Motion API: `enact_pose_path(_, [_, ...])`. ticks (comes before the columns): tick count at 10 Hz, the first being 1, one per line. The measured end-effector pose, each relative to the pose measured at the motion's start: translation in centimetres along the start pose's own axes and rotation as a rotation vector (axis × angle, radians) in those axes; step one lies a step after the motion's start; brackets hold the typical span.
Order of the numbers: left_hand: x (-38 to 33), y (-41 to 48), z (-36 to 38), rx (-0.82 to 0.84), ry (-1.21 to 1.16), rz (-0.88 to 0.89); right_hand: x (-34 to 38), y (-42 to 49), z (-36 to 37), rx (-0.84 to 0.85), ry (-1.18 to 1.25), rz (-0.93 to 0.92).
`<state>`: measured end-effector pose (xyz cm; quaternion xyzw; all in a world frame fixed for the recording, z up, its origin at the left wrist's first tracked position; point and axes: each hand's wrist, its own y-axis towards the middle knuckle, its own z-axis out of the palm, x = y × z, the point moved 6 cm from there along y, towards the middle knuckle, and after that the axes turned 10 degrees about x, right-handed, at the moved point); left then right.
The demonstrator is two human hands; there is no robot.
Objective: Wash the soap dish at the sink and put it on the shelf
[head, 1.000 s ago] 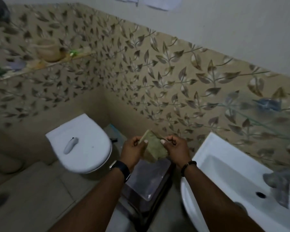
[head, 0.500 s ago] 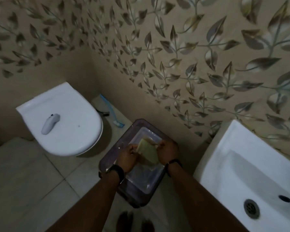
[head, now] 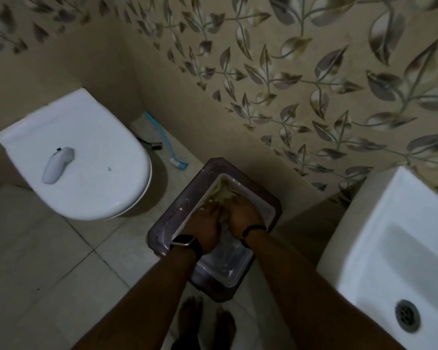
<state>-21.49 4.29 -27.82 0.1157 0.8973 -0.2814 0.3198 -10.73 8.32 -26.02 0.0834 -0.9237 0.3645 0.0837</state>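
Observation:
A flat yellow-green piece [head: 221, 192] lies at the far end of a clear rectangular plastic tray [head: 229, 270]. The tray rests on top of a dark brown bin [head: 166, 224] on the floor by the wall. My left hand [head: 205, 223], with a watch on its wrist, and my right hand [head: 243, 213], with a dark wristband, are side by side down in the tray. Their fingers rest on the near edge of the yellow-green piece; the fingertips are hard to make out. The white sink [head: 402, 248] with its drain [head: 406, 315] is at the right. No shelf is in view.
A white toilet with its lid [head: 91, 173] shut stands to the left, a small white object [head: 57, 164] lying on it. A blue brush [head: 167, 142] lies on the floor by the wall. My bare feet [head: 205, 322] stand on the tiles just before the bin.
My hands have gone down from chest height with the yellow-green piece and into the tray. My view has tipped downward, so the wall shelves have left the frame.

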Motion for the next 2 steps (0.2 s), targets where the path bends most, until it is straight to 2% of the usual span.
enact_pose_path(1, [0.78, 0.56, 1.21, 0.03, 0.051, 0.014, -0.18, 0.46, 2.95, 0.168, 0.017, -0.003])
enact_pose_path(2, [1.6, 1.07, 1.93, 0.043, 0.014, -0.009, -0.72, 1.4, 3.65, 0.153, -0.042, 0.01])
